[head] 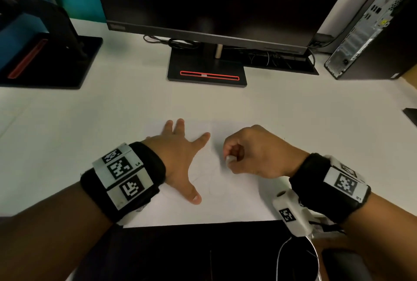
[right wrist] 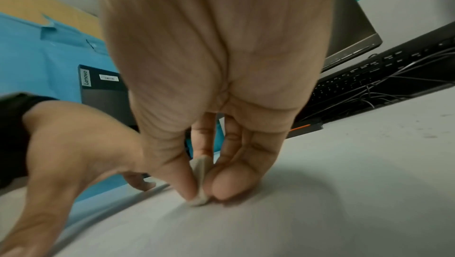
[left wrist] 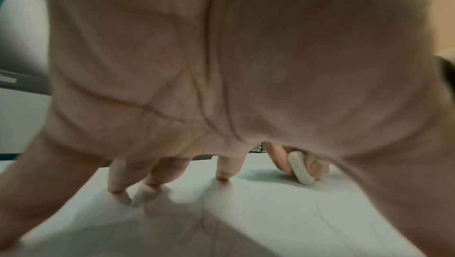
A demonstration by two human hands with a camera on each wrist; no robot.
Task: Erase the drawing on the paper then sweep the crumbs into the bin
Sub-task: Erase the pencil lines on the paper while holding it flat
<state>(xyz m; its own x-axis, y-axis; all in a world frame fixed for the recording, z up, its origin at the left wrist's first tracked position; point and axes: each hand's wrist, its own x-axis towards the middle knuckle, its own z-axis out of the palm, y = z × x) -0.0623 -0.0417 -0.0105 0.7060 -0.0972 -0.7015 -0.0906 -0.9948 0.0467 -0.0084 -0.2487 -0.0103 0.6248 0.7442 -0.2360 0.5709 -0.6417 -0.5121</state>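
A white sheet of paper point(head: 225, 201) with faint pencil lines lies at the near edge of the desk. My left hand point(head: 182, 156) lies flat on its left part with fingers spread, fingertips point(left wrist: 222, 175) pressing the sheet. My right hand point(head: 246, 154) pinches a small white eraser point(head: 230, 158) between thumb and fingers. The eraser point(left wrist: 301, 171) stands on its edge against the paper point(left wrist: 270, 212), just right of my left index finger. In the right wrist view the eraser point(right wrist: 200, 181) touches the sheet point(right wrist: 295, 222) beneath it. No bin shows in any view.
A monitor on a black stand point(head: 206, 71) rises behind the paper, with cables and a keyboard point(head: 279, 59) under the screen. A computer tower point(head: 370, 32) stands at the far right. Another black stand point(head: 49, 62) sits far left. The desk's near edge point(head: 203, 223) borders dark space.
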